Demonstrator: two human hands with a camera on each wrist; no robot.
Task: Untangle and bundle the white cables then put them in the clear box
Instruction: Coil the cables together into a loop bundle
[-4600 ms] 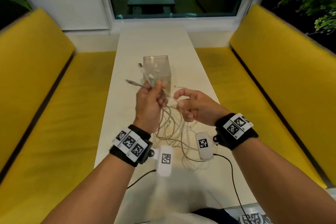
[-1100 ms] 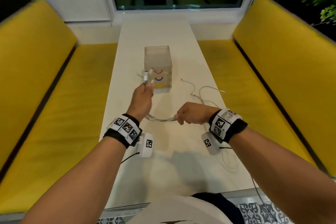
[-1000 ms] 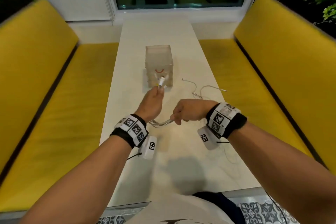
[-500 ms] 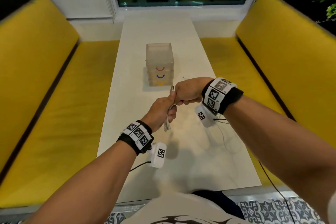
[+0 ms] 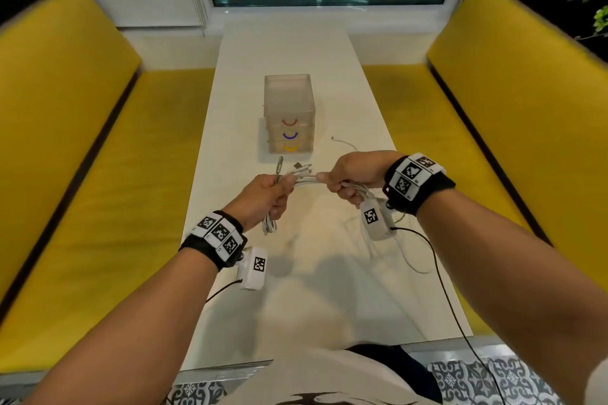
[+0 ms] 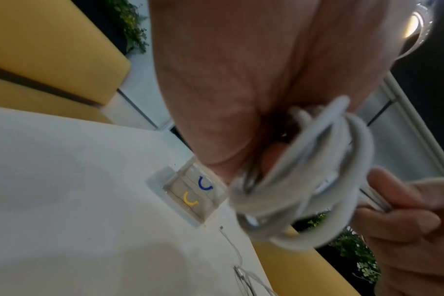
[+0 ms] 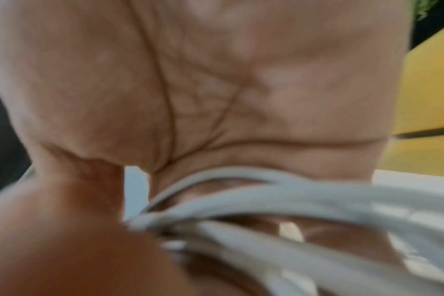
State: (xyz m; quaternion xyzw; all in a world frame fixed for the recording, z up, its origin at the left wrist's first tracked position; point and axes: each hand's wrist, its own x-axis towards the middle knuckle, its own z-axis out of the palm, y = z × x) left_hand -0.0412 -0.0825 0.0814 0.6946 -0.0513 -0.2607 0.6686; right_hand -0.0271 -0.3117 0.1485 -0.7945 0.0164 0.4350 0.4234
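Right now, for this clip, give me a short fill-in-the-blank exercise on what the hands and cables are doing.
1. The white cable bundle is held by ____ hands.
2. The clear box shows three curved handles: red, blue and ____.
3. A loose cable lies on the table to the ____ of the box.
4. The left hand and right hand are nearer the person than the ____.

Missing words: both; yellow; right; box

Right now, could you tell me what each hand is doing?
Left hand: grips the white cable bundle.
Right hand: grips the same bundle.
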